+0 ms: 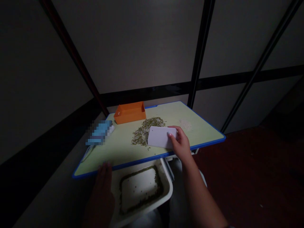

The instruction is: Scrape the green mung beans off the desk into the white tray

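Note:
My right hand [182, 146] grips a flat white scraper-like plate [159, 136], thumb on its face. The plate stands tilted at the near side of a spread heap of small green and white grains [142, 131]. Whether it touches the grains, I cannot tell. A thin patch of pale grains [185, 124] lies farther right on the board. In shadow, my left hand [103, 183] has its fingers stretched out, with the tips at the near left edge of the light-green tabletop [104, 160]. I see nothing held in it.
An orange open box [130, 119] stands at the back left. A blurred blue object [99, 132] lies at the left edge, with a cable. Below the near edge sits a white basin [167, 190] with green grains along its floor edges. Wall panels rise behind.

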`<action>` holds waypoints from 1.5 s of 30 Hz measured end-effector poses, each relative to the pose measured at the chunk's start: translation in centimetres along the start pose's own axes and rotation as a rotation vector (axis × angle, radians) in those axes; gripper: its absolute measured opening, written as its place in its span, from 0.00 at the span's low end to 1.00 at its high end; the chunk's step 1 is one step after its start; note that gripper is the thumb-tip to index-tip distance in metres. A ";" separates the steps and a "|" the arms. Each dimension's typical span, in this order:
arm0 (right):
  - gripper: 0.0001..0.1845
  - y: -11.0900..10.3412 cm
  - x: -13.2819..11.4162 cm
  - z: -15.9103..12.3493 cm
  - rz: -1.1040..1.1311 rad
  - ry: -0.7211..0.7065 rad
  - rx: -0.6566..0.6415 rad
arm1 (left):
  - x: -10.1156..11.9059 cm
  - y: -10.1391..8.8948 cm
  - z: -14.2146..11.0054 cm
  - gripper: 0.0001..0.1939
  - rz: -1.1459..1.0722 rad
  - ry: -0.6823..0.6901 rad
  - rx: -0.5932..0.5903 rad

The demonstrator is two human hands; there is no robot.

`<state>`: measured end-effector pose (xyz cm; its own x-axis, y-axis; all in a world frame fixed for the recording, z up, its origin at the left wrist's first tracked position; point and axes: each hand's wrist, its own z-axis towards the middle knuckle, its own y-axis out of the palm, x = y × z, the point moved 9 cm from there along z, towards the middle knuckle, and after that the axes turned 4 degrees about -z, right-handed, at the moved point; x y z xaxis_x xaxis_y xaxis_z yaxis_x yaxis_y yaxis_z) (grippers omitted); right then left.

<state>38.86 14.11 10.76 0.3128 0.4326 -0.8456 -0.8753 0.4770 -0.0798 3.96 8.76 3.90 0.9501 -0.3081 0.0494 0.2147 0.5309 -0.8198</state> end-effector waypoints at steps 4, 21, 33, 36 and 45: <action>0.12 0.2 0.2 0.0 0.008 -0.004 -0.006 | 0.2 -0.2 -0.1 0.41 0.006 0.025 0.002; 0.12 -0.6 -0.4 -0.3 0.025 -0.003 0.021 | 0.7 -0.6 -0.1 0.46 0.025 0.046 0.017; 0.12 -0.3 0.3 -0.4 0.008 0.013 -0.032 | 0.0 0.0 0.0 0.45 0.026 0.021 0.013; 0.12 0.0 0.0 -0.7 0.002 0.017 -0.035 | 0.0 -0.1 0.0 0.45 0.031 0.022 0.018; 0.12 2.3 -1.3 -2.6 -0.028 0.022 -0.034 | 0.7 -0.6 0.1 0.44 0.040 0.048 0.020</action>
<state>35.43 12.68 10.33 0.3299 0.4020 -0.8541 -0.8783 0.4623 -0.1217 4.47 8.31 4.44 0.9462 -0.3233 -0.0112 0.1813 0.5589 -0.8092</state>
